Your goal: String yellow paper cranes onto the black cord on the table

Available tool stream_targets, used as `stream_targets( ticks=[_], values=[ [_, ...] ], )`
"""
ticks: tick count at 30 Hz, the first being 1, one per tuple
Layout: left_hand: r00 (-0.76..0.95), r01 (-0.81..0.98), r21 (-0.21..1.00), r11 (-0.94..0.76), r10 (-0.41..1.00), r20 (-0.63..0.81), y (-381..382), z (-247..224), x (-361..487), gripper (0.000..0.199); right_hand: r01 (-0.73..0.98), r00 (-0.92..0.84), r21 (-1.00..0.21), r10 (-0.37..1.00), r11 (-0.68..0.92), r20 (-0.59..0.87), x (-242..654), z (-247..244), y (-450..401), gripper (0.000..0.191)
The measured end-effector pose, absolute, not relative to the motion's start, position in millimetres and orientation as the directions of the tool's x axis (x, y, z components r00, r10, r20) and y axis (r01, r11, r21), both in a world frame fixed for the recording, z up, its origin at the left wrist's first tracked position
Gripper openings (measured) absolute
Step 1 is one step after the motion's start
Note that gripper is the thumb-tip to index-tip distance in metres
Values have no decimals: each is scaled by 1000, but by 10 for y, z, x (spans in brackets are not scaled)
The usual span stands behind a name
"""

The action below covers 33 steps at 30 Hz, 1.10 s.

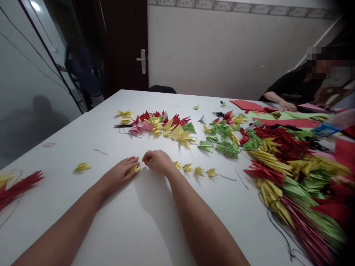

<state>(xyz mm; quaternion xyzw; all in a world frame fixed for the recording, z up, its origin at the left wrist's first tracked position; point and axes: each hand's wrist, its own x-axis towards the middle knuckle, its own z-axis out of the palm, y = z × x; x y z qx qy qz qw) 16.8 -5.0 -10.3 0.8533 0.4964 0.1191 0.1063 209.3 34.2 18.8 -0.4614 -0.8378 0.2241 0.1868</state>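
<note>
My left hand (pixel 122 173) rests low on the white table (pixel 111 207), its fingers closed over a small folded yellow paper piece (pixel 135 169). Close beside it, my right hand (pixel 158 161) pinches a thin thread (pixel 142 165) that runs out from that piece. To the right of my right hand, several yellow paper cranes (pixel 199 170) sit spaced along a dark string (pixel 227 177). A loose yellow folded paper (pixel 82 166) lies left of my left hand. My right hand's fingertips hide part of the thread.
Red, yellow and green folded paper strings (pixel 163 125) lie farther back, near black scissors (pixel 123 126). A big heap of coloured paper strings (pixel 277 159) covers the right side. Red folded paper (pixel 22 186) lies at left. A person in black (pixel 294 83) sits at the far right.
</note>
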Motion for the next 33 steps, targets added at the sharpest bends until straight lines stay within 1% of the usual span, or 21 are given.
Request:
stream_targets(
  ticks=[3,7,9,12,13,14,18,20,22,29,31,33],
  values=[
    [500,810,296,-507,860,104,-32,-136,168,48,713,-539,-486,838,506,83,2073,217,332,17],
    [490,799,325,-506,861,137,-12,-169,168,51,667,-589,-439,787,602,185,1987,243,277,22],
    [454,808,348,-475,879,146,-24,-155,120,62,630,-608,-445,760,637,228,1934,241,239,26],
    [383,843,353,-405,914,133,-97,-57,-64,90,584,-621,-475,739,659,261,1871,216,198,26],
    [357,857,350,-378,926,126,-134,-7,-148,93,574,-620,-486,737,659,267,1857,205,192,24],
    [332,869,348,-351,936,116,-172,45,-233,90,566,-618,-498,738,657,270,1846,192,190,22],
    [195,908,383,-172,981,-22,-278,188,-463,54,551,-604,-542,751,634,265,1821,135,206,14],
    [183,902,410,-133,979,-85,-276,185,-476,45,546,-598,-555,756,628,268,1816,110,219,13],
    [200,894,427,-134,973,-114,-249,154,-447,42,540,-591,-565,759,624,274,1814,93,230,13],
    [216,897,407,-170,974,-68,-204,153,-282,22,532,-588,-603,772,595,244,1828,92,233,12],
    [223,899,394,-189,974,-40,-206,173,-230,20,534,-587,-600,772,595,243,1833,100,227,11],
    [242,896,384,-223,970,0,-204,177,-185,21,541,-573,-577,770,612,280,1839,109,220,9]
  ],
)
